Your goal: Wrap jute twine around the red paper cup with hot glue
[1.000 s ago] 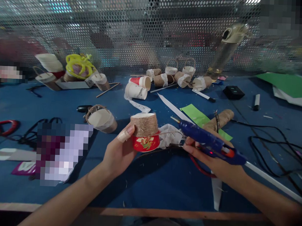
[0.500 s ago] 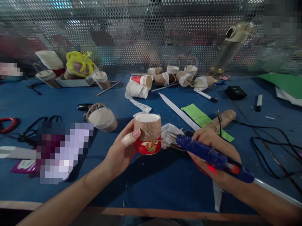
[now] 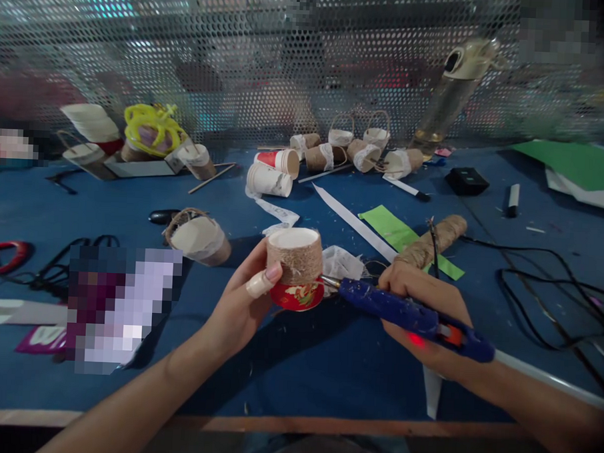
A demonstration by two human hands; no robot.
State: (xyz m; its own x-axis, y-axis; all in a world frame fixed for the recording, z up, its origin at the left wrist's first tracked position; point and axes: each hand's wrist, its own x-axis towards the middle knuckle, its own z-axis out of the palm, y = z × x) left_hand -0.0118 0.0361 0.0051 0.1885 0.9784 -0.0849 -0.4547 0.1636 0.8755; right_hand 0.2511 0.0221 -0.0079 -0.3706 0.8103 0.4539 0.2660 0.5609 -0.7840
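Note:
My left hand [image 3: 241, 304] is closed around an upside-down red paper cup [image 3: 296, 266] whose upper part is wrapped in brown twine, held just above the blue table [image 3: 295, 373]. My right hand [image 3: 421, 298] grips a blue hot glue gun [image 3: 408, 314]. Its metal nozzle touches the cup's right side, at the lower edge of the twine. A spool of brown twine [image 3: 431, 240] lies just behind my right hand.
Finished twine-wrapped cups [image 3: 199, 235] and plain paper cups [image 3: 270, 180] lie around, more of them along the mesh wall [image 3: 289, 66]. Green paper [image 3: 402, 234], a white paper strip [image 3: 352, 219], black cables [image 3: 554, 291], red scissors [image 3: 0, 253], a marker [image 3: 513, 199] and a bottle [image 3: 450, 93] surround the work area.
My right hand brought the glue gun leftward and down until its nozzle reached the cup. The cup tilted, so its white base now faces up more.

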